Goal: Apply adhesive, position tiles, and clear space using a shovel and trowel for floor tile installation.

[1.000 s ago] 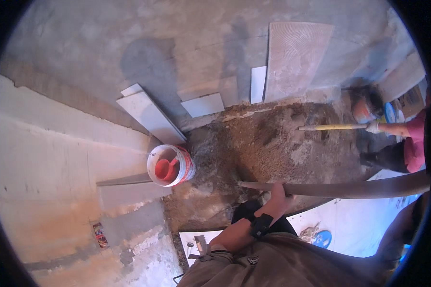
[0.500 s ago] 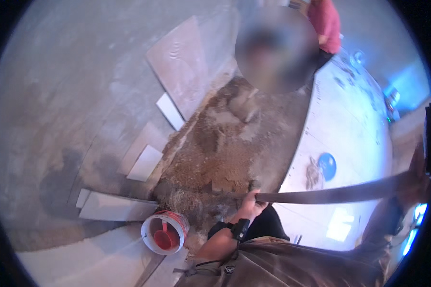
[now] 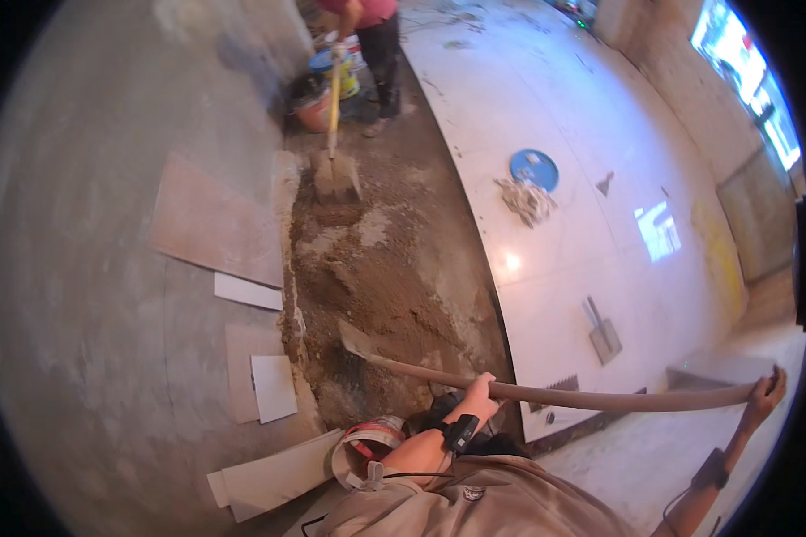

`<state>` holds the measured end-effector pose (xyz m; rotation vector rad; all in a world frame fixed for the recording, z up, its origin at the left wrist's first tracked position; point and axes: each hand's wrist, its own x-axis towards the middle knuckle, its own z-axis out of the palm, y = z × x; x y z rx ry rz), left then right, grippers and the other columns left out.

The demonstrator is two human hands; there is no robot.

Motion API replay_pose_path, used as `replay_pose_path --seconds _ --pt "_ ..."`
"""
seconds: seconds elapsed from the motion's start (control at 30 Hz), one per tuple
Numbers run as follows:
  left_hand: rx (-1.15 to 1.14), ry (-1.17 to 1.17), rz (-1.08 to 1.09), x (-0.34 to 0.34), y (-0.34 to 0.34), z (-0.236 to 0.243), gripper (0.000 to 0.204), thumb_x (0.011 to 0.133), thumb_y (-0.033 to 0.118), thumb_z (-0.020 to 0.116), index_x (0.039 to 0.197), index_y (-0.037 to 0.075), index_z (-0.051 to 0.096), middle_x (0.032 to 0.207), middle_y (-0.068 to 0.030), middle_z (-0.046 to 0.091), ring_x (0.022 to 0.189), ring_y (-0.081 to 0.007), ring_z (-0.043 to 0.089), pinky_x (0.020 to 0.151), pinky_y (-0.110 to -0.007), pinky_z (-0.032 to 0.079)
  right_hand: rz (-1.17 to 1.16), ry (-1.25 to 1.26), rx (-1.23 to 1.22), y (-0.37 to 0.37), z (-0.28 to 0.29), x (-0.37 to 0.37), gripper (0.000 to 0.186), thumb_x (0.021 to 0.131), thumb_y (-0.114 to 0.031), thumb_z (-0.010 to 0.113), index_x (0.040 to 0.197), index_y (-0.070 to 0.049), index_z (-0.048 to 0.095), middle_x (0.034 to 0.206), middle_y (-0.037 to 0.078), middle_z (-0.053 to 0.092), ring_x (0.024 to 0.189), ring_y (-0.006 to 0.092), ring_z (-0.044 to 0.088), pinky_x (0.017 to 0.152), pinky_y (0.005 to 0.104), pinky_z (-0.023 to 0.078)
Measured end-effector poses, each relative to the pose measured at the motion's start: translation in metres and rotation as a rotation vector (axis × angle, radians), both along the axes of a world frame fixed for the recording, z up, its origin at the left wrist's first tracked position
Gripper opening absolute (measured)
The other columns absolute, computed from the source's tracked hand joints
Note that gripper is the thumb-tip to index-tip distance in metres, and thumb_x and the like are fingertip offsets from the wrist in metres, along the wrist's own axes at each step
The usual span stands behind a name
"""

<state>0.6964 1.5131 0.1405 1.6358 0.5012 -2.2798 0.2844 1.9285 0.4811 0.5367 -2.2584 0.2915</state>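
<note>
A long-handled hoe [image 3: 600,396] lies across the view, its flat metal blade [image 3: 356,340] on the brown sand-and-mortar mix [image 3: 381,291]. Midway along the shaft, my left hand [image 3: 481,399] is wrapped round it. Far to the right, my right hand [image 3: 767,394] grips the shaft's end. Both wrists carry dark bands. Under my left forearm stands a white bucket [image 3: 340,461] with something red inside, partly hidden by my arm.
A co-worker in a red top holds a yellow-handled shovel [image 3: 336,174] at the far end, beside buckets [image 3: 312,103]. Pale tile pieces [image 3: 273,387] line the left wall. On the white tiled floor lie a blue lid [image 3: 535,170], a rag [image 3: 526,202] and trowels [image 3: 604,338].
My view has swung, bringing the co-worker's shovel and more of the tiled floor into sight. The hoe's blade now shows clearly, and my right hand is visible at the shaft's end.
</note>
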Motion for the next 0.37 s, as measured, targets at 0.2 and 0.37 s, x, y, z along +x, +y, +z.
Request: replay_pose_path --seconds 0.2,0.37 --pt "-0.013 -0.016 0.11 0.007 0.068 -0.048 0.012 0.078 0.01 0.057 0.081 0.006 0.047 0.079 -0.0115 0.048 0.075 -0.0283 0.053 0.073 -0.051 0.049 0.066 -0.854 0.55 0.07 -0.003 0.151 0.049 0.056 -0.01 0.08 0.098 -0.001 0.055 0.102 0.02 0.055 0.1 0.0375 0.053 0.086 0.0413 0.043" --pt "-0.07 0.11 -0.217 -0.052 0.134 -0.064 0.017 0.076 0.021 0.057 0.072 0.006 0.048 0.074 -0.0118 0.053 0.073 -0.0315 0.054 0.07 -0.046 0.047 -0.275 -0.912 1.169 0.109 0.009 0.182 0.024 0.05 -0.011 0.082 0.062 -0.005 0.062 0.065 0.017 0.061 0.067 0.0371 0.061 0.061 0.0438 0.048"
